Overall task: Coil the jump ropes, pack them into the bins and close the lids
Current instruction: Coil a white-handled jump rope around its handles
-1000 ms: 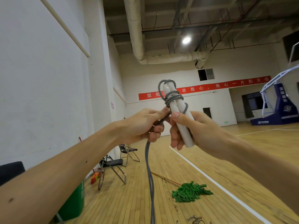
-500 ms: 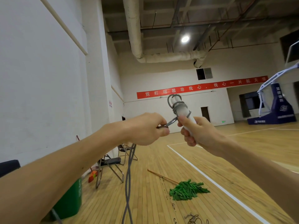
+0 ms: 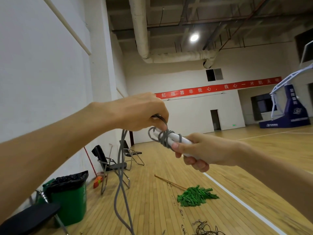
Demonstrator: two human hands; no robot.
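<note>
head view: right hand (image 3: 201,150) closed around the white handles (image 3: 177,139), held about level. left hand (image 3: 140,112) pinches the grey rope (image 3: 121,175) wound over the handles' tips; two strands hang toward the floor (image 3: 152,209).

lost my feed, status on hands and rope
Left hand pinching grey cord, right hand gripping white handles. Few wraps on, long tail hanging. No bins visible.

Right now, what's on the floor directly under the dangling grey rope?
Under the grey rope: bare wood floor. Green bin stands left, green mop right. The rope's lowest part leaves the frame.
</note>
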